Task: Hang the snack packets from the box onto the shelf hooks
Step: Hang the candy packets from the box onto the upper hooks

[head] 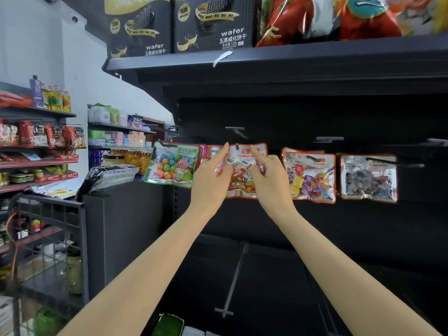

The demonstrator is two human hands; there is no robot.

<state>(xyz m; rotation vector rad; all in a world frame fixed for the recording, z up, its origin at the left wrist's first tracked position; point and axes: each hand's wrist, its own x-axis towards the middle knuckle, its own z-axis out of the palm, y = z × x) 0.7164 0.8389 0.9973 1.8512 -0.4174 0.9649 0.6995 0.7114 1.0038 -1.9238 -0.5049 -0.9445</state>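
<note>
- My left hand [213, 177] holds the left edge of the red-bordered candy packet [242, 170]; the fingers curl round that edge and the forefinger points up toward 12 o'clock along the packet's top corner.
- My right hand [269, 174] pinches the same packet at its right side, fingers curled over the clear front, forefinger reaching toward 11 o'clock near the printed header.
- The packet sits between my two hands, upright and facing me, its top edge level with the row of hanging packets on the black back panel [315, 117].
- A grey hook [236, 130] juts out just above the packet, at 12 o'clock from it; whether the packet's hole is over a hook I cannot tell.
- At 9 o'clock from my left hand hangs the green-bordered packet [172, 164] with round sweets, touching or nearly touching my knuckles.
- At 3 o'clock from my right hand hang the orange-bordered packet [310, 177] and, further along, the packet of dark sweets [368, 178].
- Overhead at 12 o'clock the upper shelf [291, 58] carries black wafer boxes [213, 23].
- At 6 o'clock, below my forearms, a bare hook [232, 282] sticks out of the dark lower section.
</note>
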